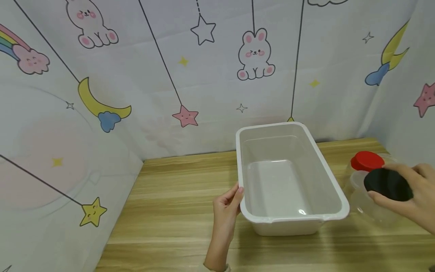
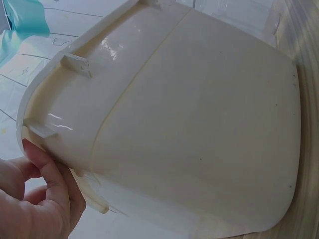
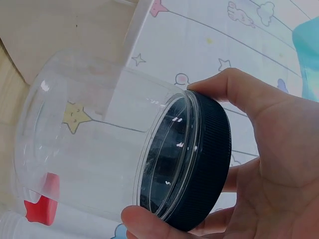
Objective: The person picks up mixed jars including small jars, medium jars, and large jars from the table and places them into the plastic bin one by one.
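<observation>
Your left hand (image 1: 227, 204), lower centre of the head view, pinches the white bin (image 1: 287, 228) at its left rim, thumb on top; your right hand (image 1: 416, 194), at the right edge, grips a clear jar (image 3: 109, 162) by its black lid (image 1: 387, 184). Only the right wrist view shows the jar's length; only the left wrist view, ribs (image 2: 77, 64) under the rim.

Place: a screened-off nook, homely in look; whether a house or a studio holds it cannot be told
Cloth walls: white sheeting (image 1: 217, 83) hangs in soft folds behind the table (image 1: 170, 196) and at both sides
Print: nursery-style rabbits (image 1: 255, 62), moons (image 1: 91, 102), stars (image 1: 185, 116) and a rainbow (image 1: 11, 41)
Tabletop: wood-grained, yellowish brown
Plasticware: a white tub (image 1: 285, 228) and clear jars (image 3: 114, 174), everyday household kinds
</observation>
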`<state>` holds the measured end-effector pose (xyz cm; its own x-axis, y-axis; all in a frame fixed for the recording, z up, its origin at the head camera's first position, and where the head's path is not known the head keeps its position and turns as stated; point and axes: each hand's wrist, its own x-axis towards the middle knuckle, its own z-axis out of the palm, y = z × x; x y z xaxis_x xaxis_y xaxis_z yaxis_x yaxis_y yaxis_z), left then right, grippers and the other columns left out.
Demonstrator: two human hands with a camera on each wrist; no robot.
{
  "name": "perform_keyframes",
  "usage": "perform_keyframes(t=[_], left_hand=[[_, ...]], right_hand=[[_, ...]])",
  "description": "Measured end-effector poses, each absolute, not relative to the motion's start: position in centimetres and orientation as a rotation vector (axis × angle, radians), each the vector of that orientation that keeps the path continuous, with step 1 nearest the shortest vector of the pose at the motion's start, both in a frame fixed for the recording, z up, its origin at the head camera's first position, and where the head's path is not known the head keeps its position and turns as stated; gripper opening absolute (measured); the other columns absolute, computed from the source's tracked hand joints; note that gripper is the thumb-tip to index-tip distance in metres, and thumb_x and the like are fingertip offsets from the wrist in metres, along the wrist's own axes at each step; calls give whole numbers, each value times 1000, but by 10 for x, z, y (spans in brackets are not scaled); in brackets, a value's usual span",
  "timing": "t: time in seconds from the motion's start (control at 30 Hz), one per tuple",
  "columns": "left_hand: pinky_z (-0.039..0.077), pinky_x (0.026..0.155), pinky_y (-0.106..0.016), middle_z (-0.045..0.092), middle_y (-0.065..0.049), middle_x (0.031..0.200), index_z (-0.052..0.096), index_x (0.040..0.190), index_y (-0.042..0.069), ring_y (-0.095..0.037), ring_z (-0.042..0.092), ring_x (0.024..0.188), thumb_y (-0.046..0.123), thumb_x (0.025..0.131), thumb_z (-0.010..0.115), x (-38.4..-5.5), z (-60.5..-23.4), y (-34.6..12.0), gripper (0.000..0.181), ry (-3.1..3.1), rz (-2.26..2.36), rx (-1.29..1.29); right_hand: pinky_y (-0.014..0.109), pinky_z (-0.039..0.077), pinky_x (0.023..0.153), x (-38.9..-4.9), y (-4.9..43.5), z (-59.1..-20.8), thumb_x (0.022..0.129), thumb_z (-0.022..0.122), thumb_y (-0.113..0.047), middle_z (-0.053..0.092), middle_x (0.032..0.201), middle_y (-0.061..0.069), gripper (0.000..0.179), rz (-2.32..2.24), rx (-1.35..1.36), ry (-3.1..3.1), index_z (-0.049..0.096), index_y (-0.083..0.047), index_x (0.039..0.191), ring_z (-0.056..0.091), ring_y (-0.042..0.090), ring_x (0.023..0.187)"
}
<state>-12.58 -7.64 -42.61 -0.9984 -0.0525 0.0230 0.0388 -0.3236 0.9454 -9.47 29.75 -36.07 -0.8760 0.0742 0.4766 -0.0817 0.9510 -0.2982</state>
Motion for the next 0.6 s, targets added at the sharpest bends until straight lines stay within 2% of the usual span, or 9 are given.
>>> perform_keyframes(t=[0.23,0.6], left_hand=[[58,81,-30,64,-25,123,58,130,-8,-19,68,97,9,99,63,-125,-426,-77,35,-1799,-2511,6],[58,80,-29,63,-24,124,58,130,-8,-18,68,97,9,99,62,-125,-426,-77,35,-1794,-2514,4]], right_hand=[[52,36,55,-103,298,-355,69,80,-65,41,96,35,88,440,22,-2597,54,3,117,40,49,86],[48,34,53,-106,290,-340,71,77,-66,42,94,33,84,434,57,-2558,56,3,114,38,46,86]])
